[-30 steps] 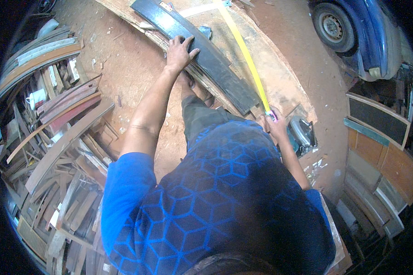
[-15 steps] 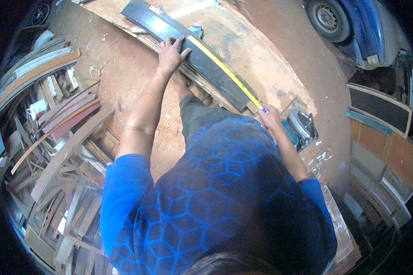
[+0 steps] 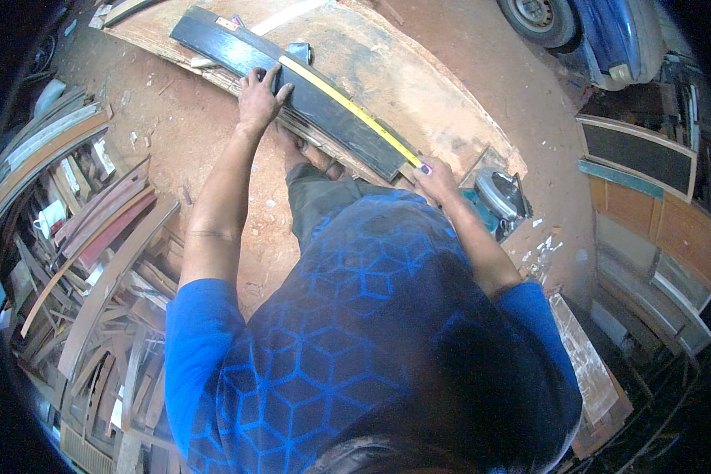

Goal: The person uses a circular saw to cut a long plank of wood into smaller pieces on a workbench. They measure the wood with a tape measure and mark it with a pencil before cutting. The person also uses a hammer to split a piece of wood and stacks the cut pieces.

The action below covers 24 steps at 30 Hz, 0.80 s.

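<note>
A long dark board (image 3: 340,118) lies slantwise on a worn wooden worktop (image 3: 419,79). Along its upper face runs the yellow blade of a tape measure (image 3: 347,105). My left hand (image 3: 259,101) rests on the board's near edge with fingers spread, close to the blade's far end. At the board's near right end, my right hand (image 3: 438,182) is closed around the tape measure's other end; its case is mostly hidden in my fingers. A small dark object (image 3: 300,53) sits just behind the board.
A teal and silver power tool, seemingly a circular saw (image 3: 499,199), stands right of my right hand. Piled wood offcuts (image 3: 103,292) fill the left side. A blue vehicle (image 3: 608,39) is at upper right, with framed panels (image 3: 636,158) below it.
The whole view has shifted, so everything sits further left and higher. Both hands keep about the same places on the board and tape measure.
</note>
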Each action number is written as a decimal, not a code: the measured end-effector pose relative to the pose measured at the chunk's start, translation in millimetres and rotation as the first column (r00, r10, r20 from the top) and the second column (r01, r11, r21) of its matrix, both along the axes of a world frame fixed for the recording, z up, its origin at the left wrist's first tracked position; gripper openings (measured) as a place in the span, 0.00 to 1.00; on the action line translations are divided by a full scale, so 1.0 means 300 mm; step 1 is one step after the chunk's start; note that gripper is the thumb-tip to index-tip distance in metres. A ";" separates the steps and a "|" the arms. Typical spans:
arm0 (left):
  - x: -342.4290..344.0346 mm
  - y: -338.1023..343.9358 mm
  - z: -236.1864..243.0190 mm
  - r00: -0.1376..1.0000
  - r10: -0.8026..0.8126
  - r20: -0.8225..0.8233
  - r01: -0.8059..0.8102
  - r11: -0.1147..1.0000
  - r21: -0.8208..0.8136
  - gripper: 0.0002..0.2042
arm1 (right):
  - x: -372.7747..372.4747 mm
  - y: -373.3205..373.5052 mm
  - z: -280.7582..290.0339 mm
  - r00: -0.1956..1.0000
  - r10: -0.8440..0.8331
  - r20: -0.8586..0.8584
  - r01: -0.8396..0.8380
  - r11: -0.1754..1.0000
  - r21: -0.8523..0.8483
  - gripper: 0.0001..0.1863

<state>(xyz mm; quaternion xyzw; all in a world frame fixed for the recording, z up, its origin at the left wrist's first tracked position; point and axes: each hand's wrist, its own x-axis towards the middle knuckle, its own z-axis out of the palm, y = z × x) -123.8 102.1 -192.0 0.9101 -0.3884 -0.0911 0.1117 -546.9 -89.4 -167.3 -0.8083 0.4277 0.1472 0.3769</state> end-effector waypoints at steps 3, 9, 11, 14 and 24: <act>0.003 -0.001 0.002 1.000 0.004 -0.011 -0.004 1.000 0.007 0.30 | 0.016 0.010 0.022 1.000 -0.010 0.016 0.011 1.000 -0.022 0.26; 0.003 0.001 0.005 1.000 0.004 -0.010 -0.004 1.000 0.007 0.30 | 0.039 0.011 0.053 1.000 -0.010 -0.028 0.010 1.000 -0.013 0.25; 0.008 0.006 -0.012 1.000 0.000 0.013 0.000 1.000 0.001 0.30 | 0.037 0.009 0.051 1.000 0.005 -0.017 -0.005 1.000 -0.024 0.26; 0.013 0.004 -0.009 1.000 -0.008 0.001 0.008 1.000 -0.016 0.30 | 0.021 0.007 0.025 0.999 0.032 0.038 -0.031 0.999 -0.043 0.26; 0.009 0.008 -0.002 1.000 0.015 -0.026 -0.015 1.000 -0.014 0.30 | 0.024 0.012 0.046 0.999 0.033 0.035 -0.031 0.998 -0.057 0.26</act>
